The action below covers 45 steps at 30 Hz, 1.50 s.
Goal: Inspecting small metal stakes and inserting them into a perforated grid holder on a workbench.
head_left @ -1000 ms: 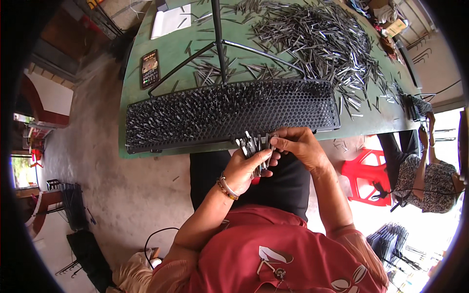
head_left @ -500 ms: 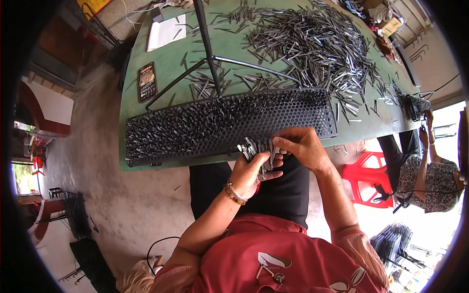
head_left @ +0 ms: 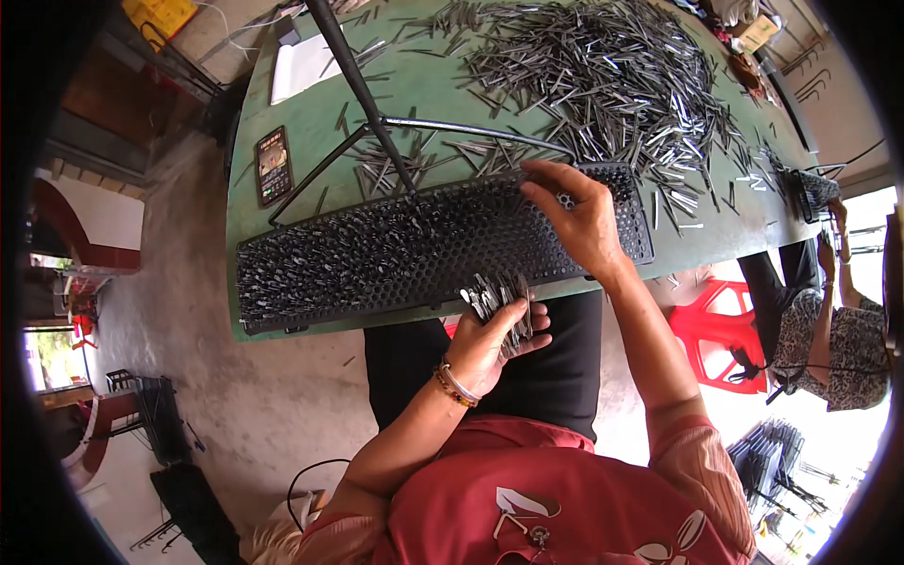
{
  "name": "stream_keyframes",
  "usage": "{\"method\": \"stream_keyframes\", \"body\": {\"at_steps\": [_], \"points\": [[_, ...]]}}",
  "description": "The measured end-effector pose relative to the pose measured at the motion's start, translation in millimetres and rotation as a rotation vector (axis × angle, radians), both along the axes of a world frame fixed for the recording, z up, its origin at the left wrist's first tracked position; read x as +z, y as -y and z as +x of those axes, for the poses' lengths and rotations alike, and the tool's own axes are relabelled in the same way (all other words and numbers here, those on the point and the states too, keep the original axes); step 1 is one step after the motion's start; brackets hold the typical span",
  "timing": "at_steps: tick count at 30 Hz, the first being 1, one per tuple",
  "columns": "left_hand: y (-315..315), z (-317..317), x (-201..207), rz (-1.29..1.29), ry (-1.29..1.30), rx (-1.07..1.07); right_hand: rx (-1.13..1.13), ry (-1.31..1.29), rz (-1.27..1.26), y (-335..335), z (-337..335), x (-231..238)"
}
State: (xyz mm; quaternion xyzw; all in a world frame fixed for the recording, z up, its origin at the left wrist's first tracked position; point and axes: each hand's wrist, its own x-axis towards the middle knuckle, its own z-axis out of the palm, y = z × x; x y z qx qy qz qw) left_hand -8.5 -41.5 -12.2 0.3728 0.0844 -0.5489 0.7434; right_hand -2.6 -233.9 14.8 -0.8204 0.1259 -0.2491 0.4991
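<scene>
The left hand (head_left: 480, 348) gripped thin grey metal sticks (head_left: 492, 299) by the green table's (head_left: 720, 226) front edge. The right hand (head_left: 586, 221), grip unclear, was over a long black holey tray (head_left: 499, 235) there. A flat black phone (head_left: 274, 169) near the left edge showed tiny, blurry writing.

Daylight: bright, strongest from the right
Floor (head_left: 254, 405): mid-grey on the left, burnt out to white at right
Left opening (head_left: 55, 358): small, overexposed patch
Far-left background (head_left: 104, 141): dim, detail sunk in shadow
Surface (head_left: 720, 226): fairly evenly lit
Heaped metal strips (head_left: 650, 85): white glints, mostly toward the right
Perforated rack (head_left: 565, 226): dark, packed left part merging into one texture
Picture rim (head_left: 24, 490): black, curved, purple-fringed; straight edges bowed
</scene>
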Motion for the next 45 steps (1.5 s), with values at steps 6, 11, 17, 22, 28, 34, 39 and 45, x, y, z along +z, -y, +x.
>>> {"method": "stream_keyframes", "body": {"at_steps": [6, 11, 17, 22, 28, 34, 39, 45], "points": [[-2.6, -1.4, 0.2, 0.010, -0.010, -0.024, 0.118, -0.004, -0.071, -0.2, 6.0, -2.5], [-2.9, -1.5, 1.5, 0.006, 0.018, -0.036, 0.181, 0.033, -0.135, 2.1, 9.4, -9.0], [-4.2, -0.7, -0.3, 0.015, 0.031, -0.027, 0.220, 0.077, -0.251, 8.0, 9.8, -11.7], [-5.3, -1.7, -0.9, 0.024, 0.041, -0.050, 0.280, 0.047, -0.370, 7.4, 11.7, -13.1], [-3.8, -2.2, 1.7, 0.020, 0.054, -0.034, 0.336, 0.100, -0.584, 8.1, 11.0, -18.6], [-4.4, -3.9, -0.6, 0.023, 0.083, -0.013, 0.364, 0.108, -0.661, 6.1, 7.3, -11.0], [-4.2, -6.1, -1.0, 0.033, 0.093, 0.001, 0.323, 0.073, -0.728, 3.6, 9.8, -10.3], [-4.2, -4.6, 2.0, 0.049, 0.099, 0.040, 0.288, 0.032, -0.799, -6.3, 7.1, -0.3]]}}
